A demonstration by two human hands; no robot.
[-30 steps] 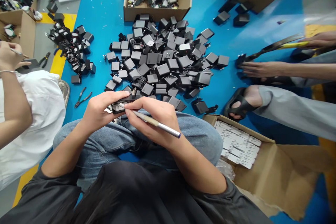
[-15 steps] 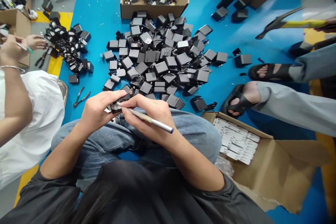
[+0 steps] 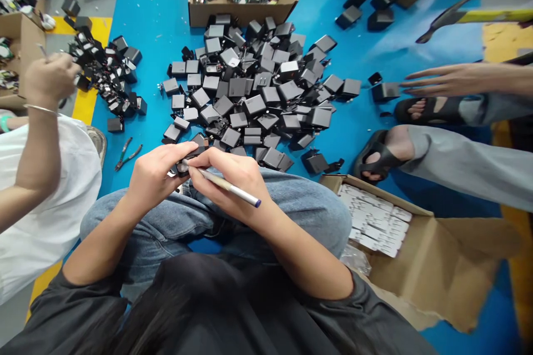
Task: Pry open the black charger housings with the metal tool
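My left hand (image 3: 154, 175) is closed around a small black case (image 3: 199, 143) above my lap, its fingers along the far side. Between the fingers of my right hand (image 3: 233, 183) is a slim silver pen-like tool (image 3: 239, 191) with a dark blue end, which points down to the right. The tool's tip meets the opening of the case, where some metallic or pale parts show; fingers hide most of the inside. Just beyond both hands lies a large pile of black and grey cases (image 3: 254, 97) on the blue floor.
Beyond the pile stands a cardboard box (image 3: 245, 15) of loose parts. Pliers (image 3: 127, 154) lie at left near a smaller pile (image 3: 112, 75). An open carton (image 3: 420, 255) holds white pieces at right. Other people sit or stand at both sides; one holds a hammer (image 3: 462, 15).
My right hand and the tool have shifted slightly left. At right, another person's open hand has come in over a case. The left neighbour's hand with a tool has moved right and up.
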